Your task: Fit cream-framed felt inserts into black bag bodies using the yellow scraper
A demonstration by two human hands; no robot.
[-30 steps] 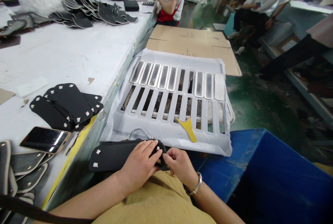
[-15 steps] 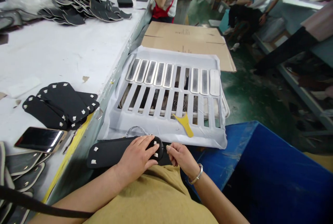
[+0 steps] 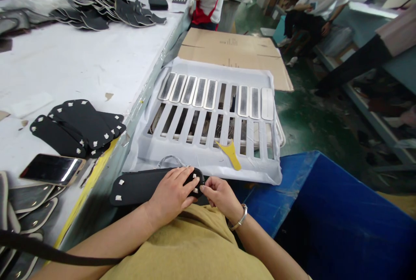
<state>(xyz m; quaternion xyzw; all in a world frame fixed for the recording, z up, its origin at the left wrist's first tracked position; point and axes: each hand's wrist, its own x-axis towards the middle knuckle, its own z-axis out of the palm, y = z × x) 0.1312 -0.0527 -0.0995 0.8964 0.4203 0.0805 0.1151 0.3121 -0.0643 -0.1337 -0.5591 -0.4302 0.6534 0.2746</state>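
A long black padded panel [image 3: 138, 188] with rounded ends and small white tabs lies across my lap. My left hand [image 3: 173, 188] rests over its right part, fingers across the top and thumb at the near edge, gripping it beside the tabs. At the panel's right tip my right hand [image 3: 218, 193] is closed, thumb and index finger pinched together. What is between those fingertips is too small to make out. Just beyond lies a yellow forked plastic piece [image 3: 230, 154] on a white slotted tray [image 3: 201, 163] with several white-rimmed grey pieces in its far row.
On the white table [image 3: 81, 67] at left lie several similar black panels [image 3: 86, 119], a phone [image 3: 52, 169] and grey light-edged pieces [image 3: 30, 210]. A blue bin [image 3: 302, 184] stands at right. Flat cardboard [image 3: 234, 46] lies behind the tray. Other people are farther back.
My right hand has moved left, bringing its pinched fingertips to the panel's right end. My left hand stays on the panel. The view has shifted slightly.
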